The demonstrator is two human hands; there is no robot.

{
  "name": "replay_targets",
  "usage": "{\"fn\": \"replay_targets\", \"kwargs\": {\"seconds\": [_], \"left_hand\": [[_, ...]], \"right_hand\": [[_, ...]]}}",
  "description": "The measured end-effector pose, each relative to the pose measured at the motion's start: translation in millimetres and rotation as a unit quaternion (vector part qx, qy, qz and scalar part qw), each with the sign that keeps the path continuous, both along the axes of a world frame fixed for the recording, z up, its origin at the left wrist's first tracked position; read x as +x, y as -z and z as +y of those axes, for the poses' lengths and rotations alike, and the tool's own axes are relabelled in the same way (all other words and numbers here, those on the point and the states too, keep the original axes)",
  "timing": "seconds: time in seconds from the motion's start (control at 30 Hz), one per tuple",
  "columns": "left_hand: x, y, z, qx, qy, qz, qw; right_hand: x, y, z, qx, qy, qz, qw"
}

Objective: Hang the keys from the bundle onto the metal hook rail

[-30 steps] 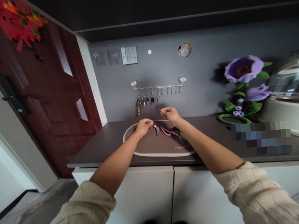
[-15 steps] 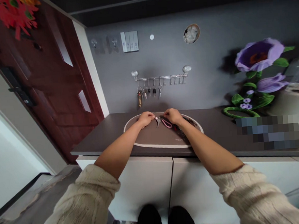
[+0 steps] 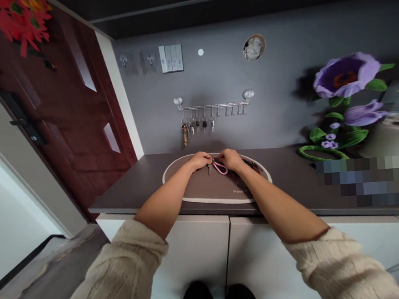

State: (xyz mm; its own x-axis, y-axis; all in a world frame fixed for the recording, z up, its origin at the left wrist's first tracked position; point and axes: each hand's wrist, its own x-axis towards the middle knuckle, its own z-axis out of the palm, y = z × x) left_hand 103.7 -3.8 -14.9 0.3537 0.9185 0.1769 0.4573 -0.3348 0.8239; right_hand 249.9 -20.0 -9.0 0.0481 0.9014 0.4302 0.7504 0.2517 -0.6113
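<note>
Above a grey-brown mat [image 3: 202, 186], my left hand [image 3: 201, 160] is closed in a pinch at the top of a small metal key [image 3: 209, 169], which points down below the fingertips. A pink strap loop [image 3: 220, 167] hangs between my two hands, close to the key. My right hand [image 3: 230, 159] is closed too, its fingertips beside the strap's upper end; what they pinch is hidden. Dark items [image 3: 251, 165] lie on the mat, partly covered by my right forearm, and cannot be made out clearly.
On the wall, a clear hook rail [image 3: 213, 106] carries several hanging keys at its left. Purple artificial flowers [image 3: 346, 77] stand at the right of the dark counter [image 3: 126, 182]. White cabinet doors [image 3: 192, 245] are below, and a dark red door [image 3: 77, 112] is at left.
My left hand has moved right, up to the key and strap, and its fingers now cover the key's top. The right hand stays nearly in place. The view has tilted up slightly.
</note>
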Motion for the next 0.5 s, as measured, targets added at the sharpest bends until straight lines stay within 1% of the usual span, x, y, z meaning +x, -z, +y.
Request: {"fn": "replay_targets", "kwargs": {"seconds": [0.1,0.2,0.3,0.43,0.5], "left_hand": [[-1,1.4,-1,-0.002,-0.001,-0.022,1.000],[-1,2.0,-2,0.006,-0.029,-0.043,0.999],[-4,-0.6,-5,-0.001,-0.050,-0.061,0.997],[-8,-6.3,-9,-0.012,-0.036,-0.105,0.994],[-10,-7.9,-9,-0.028,-0.033,-0.138,0.989]], "right_hand": [[0,-2.2,-3,-0.015,0.014,-0.125,0.992],[-2,-5.9,-8,-0.025,0.022,-0.187,0.982],[-3,-9.1,-12,-0.028,0.020,-0.208,0.978],[-5,-11.5,-15,-0.023,0.011,-0.218,0.976],[-6,-11.7,-16,-0.023,0.008,-0.207,0.978]]}}
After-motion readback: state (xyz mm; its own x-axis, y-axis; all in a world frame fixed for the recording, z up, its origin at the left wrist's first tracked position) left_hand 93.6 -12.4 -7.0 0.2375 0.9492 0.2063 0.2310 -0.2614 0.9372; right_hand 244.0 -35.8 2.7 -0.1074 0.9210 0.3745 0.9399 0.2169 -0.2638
